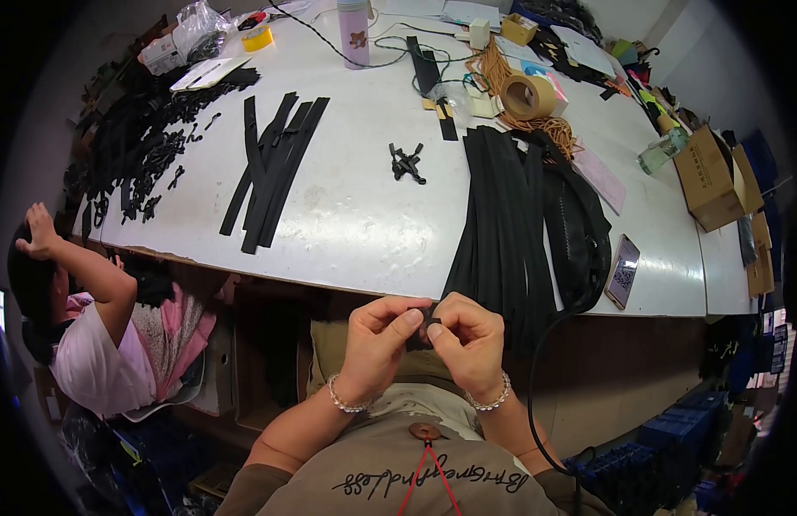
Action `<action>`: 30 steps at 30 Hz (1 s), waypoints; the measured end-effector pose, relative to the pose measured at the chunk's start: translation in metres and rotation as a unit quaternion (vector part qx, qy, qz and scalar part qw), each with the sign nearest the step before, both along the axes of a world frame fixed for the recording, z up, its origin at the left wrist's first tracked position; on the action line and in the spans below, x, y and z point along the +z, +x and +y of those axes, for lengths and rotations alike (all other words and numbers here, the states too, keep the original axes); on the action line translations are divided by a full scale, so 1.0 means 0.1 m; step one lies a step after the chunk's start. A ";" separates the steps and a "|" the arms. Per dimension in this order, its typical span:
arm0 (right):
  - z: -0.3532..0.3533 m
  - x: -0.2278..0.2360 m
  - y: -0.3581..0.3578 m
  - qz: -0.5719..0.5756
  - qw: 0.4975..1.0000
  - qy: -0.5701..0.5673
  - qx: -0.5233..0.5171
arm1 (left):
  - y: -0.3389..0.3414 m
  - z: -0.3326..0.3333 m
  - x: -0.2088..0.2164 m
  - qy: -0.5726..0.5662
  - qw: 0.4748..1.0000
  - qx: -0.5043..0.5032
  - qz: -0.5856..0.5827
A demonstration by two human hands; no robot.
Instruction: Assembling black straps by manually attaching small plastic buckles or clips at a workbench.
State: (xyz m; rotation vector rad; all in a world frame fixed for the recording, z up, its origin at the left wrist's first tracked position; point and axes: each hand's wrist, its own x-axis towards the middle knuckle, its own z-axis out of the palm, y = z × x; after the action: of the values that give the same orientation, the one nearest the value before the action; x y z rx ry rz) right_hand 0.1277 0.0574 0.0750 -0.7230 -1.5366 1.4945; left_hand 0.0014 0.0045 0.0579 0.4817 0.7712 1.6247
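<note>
My left hand point(377, 342) and my right hand point(470, 342) meet just in front of the table's near edge, thumbs and fingers pinched. Between the fingertips is a small black piece point(426, 322), mostly hidden; its exact kind cannot be made out. Beyond my right hand, a thick bundle of long black zipper strips point(503, 215) hangs over the edge. A little pile of black zipper pulls point(406, 163) lies farther off, near the middle of the table. More black zipper strips point(274, 172) are spread to the left.
A black bag point(579, 224) and a phone point(622, 273) lie right of the bundle. Tape point(529, 96), brown cord point(493, 64), a lilac bottle point(354, 34) and an open carton point(717, 179) stand beyond. A heap of black parts point(149, 146) fills the left; another person point(115, 344) sits there.
</note>
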 end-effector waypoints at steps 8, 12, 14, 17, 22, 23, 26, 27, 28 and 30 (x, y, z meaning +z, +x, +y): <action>0.02 -0.01 0.00 -0.012 0.999 0.018 0.024 | -0.05 0.01 0.00 0.004 1.000 0.002 0.030; 0.02 0.03 -0.01 0.007 0.999 -0.016 0.034 | -0.08 0.01 0.04 -0.001 0.999 -0.013 0.031; 0.04 0.04 0.00 -0.001 0.998 -0.035 0.060 | -0.10 0.01 0.03 -0.004 0.999 -0.020 0.033; 0.07 0.08 0.06 -0.046 0.995 -0.014 0.087 | -0.11 0.00 0.02 0.001 0.998 -0.037 0.051; 0.08 0.10 0.06 -0.065 0.993 -0.023 0.098 | -0.10 0.00 0.01 -0.004 0.997 -0.035 0.072; 0.08 0.10 0.05 -0.048 0.994 -0.030 0.093 | -0.10 0.00 0.00 -0.004 0.997 -0.035 0.072; 0.04 0.08 0.05 -0.046 0.996 -0.022 0.072 | -0.11 0.00 -0.02 0.022 0.997 -0.039 0.068; 0.05 0.07 0.05 -0.046 0.996 -0.023 0.072 | -0.10 0.00 0.00 0.012 0.996 -0.037 0.075; 0.05 0.06 0.05 -0.048 0.996 -0.012 0.072 | -0.10 0.00 0.02 0.002 0.996 -0.036 0.083; 0.04 0.04 0.05 -0.051 0.996 -0.002 0.072 | -0.11 0.00 0.04 0.003 0.996 -0.034 0.082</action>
State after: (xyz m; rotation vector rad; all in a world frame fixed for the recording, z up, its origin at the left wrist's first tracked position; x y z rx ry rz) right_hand 0.1332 0.0615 0.0792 -0.7128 -1.6933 1.5863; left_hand -0.0091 0.0047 0.0616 0.6459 0.8628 1.5377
